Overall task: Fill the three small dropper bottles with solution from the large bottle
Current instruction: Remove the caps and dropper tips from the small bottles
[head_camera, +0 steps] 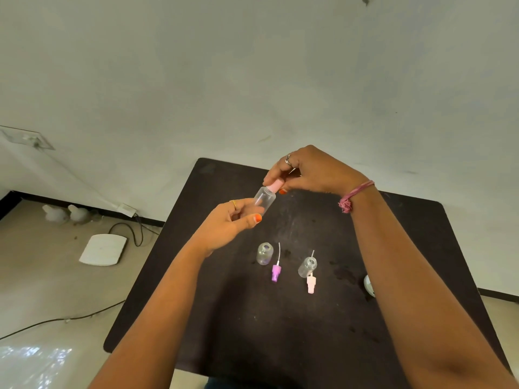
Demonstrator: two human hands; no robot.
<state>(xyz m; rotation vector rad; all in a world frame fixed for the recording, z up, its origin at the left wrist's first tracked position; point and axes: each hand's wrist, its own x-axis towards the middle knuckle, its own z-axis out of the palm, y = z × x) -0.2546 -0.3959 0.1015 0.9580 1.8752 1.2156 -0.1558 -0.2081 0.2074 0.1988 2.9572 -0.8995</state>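
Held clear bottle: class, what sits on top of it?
A pink cap sits on the held clear bottle, pinched by the right hand. Its fingers cover the cap's tip.

I see soft, even, slightly dim light; a bright glare patch on the floor (36, 366) at lower left. Wide-angle bending warps the frame edges; detail is slightly soft throughout.

Three small clear bottles: one held up (264, 199), two standing on the counter (407, 248) at (264, 253) and (307, 267). Three caps: a pink one (274, 187) on the held bottle, a purple one (276, 272) and a pale pink one (311, 284) lying loose, each with a thin tube. Two hands: left (224, 226), right (311, 171). One white object (368, 284) at the counter's three o'clock edge, half hidden.
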